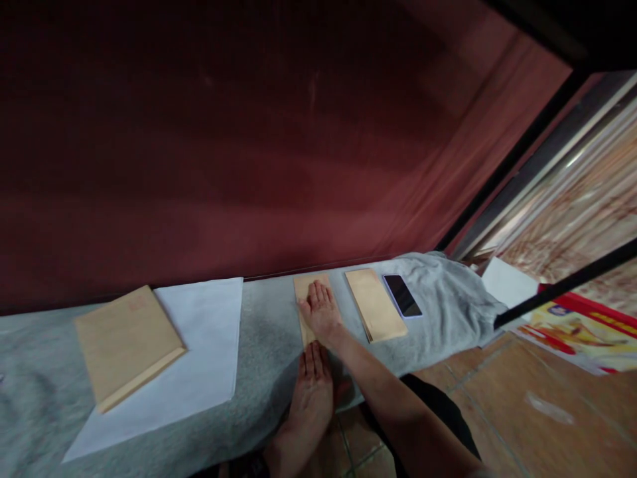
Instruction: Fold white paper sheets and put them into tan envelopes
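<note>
Currently, a narrow brown paper piece (pixel 301 287) is covered by the right hand (pixel 322 313) and left hand (pixel 313 397) between the worktop's (pixel 266 338) far and near edges, the fingers of both laid open, nothing gripped. Along the larger brown paper piece (pixel 127 338), towards the left end, a folded strip is already formed; whether the narrow one's folding is complete cannot be told.

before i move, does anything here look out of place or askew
The large brown envelope lies askew over the left edge of the white sheet. At right, a pale, blurred scrap on the floor tiles looks like litter, possibly.
</note>
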`<state>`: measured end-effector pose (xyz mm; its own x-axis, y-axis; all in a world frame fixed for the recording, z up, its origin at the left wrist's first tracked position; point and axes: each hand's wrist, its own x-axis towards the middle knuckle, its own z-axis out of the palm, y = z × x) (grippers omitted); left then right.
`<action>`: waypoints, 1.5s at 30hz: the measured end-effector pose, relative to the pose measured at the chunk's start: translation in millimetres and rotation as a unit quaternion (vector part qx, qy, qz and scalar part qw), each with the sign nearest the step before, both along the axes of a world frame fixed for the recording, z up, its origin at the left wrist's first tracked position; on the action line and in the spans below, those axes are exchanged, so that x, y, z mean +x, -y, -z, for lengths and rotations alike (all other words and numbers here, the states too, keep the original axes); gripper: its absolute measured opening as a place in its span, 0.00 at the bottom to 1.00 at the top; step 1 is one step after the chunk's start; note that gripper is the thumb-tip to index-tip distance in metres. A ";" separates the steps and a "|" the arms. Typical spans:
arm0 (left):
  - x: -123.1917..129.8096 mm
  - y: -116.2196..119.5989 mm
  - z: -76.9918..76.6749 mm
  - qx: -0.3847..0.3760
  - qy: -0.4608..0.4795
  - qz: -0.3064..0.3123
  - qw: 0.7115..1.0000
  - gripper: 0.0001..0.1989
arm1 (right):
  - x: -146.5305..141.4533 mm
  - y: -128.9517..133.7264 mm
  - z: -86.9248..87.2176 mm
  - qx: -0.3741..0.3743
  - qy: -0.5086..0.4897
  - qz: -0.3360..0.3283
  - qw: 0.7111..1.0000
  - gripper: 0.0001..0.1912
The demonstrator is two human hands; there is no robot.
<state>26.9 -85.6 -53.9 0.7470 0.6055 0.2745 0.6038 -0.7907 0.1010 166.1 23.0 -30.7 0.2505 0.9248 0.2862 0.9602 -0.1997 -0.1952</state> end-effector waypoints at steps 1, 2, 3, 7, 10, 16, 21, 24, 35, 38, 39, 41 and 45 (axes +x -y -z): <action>0.4 0.9 -1.5 0.008 -0.010 -0.006 1.000 0.29 | 4.1 2.7 0.5 0.008 -0.005 0.013 1.000 0.34; 0.8 1.7 -3.3 0.013 -0.022 -0.015 1.000 0.29 | 7.9 5.6 0.9 0.011 -0.010 0.022 1.000 0.34; 1.0 2.4 -5.4 0.016 -0.031 -0.022 0.999 0.29 | 11.3 8.6 1.1 0.011 -0.013 0.029 0.999 0.34; 0.8 4.1 -16.8 0.003 -0.026 -0.026 0.999 0.29 | 19.9 23.8 1.0 -0.020 -0.006 0.032 0.999 0.35; 0.7 5.7 -25.4 -0.016 -0.025 -0.034 0.999 0.32 | 22.9 39.5 1.8 -0.042 0.002 0.019 0.999 0.34; 2.7 8.7 -28.5 -0.012 -0.007 -0.053 0.998 0.31 | 25.8 79.7 5.9 -0.056 0.013 -0.024 0.998 0.33; 4.2 4.3 -24.5 0.011 0.000 -0.073 0.997 0.27 | 25.7 112.7 5.1 -0.055 0.023 -0.078 0.995 0.32; 2.3 -2.0 -22.8 0.012 -0.001 -0.069 0.998 0.29 | 25.5 123.2 2.2 -0.053 0.017 -0.091 0.994 0.31; 13.4 -31.8 -19.1 0.012 0.000 -0.020 1.000 0.33 | 28.6 126.7 -4.0 -0.076 -0.015 -0.097 0.992 0.29; 16.5 -31.2 -21.9 0.005 0.003 0.006 1.000 0.32 | 34.0 129.0 -4.4 -0.084 -0.013 -0.084 0.993 0.29; 16.3 -30.6 -23.4 0.001 0.003 0.008 1.000 0.32 | 35.8 129.7 -4.5 -0.085 -0.010 -0.081 0.993 0.29; 14.9 -29.0 -26.7 -0.009 0.000 0.002 1.000 0.33 | 38.6 131.2 -4.5 -0.081 -0.003 -0.083 0.993 0.29; 10.7 -25.8 -33.0 -0.029 -0.013 -0.016 0.999 0.38 | 40.2 133.7 -4.6 -0.053 0.012 -0.082 0.995 0.29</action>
<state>37.5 -59.8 -20.9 0.7341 0.6431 0.2180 0.6311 -0.7647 0.1302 206.3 -110.7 -26.1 0.0888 0.9779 0.1895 0.9856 -0.0588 -0.1588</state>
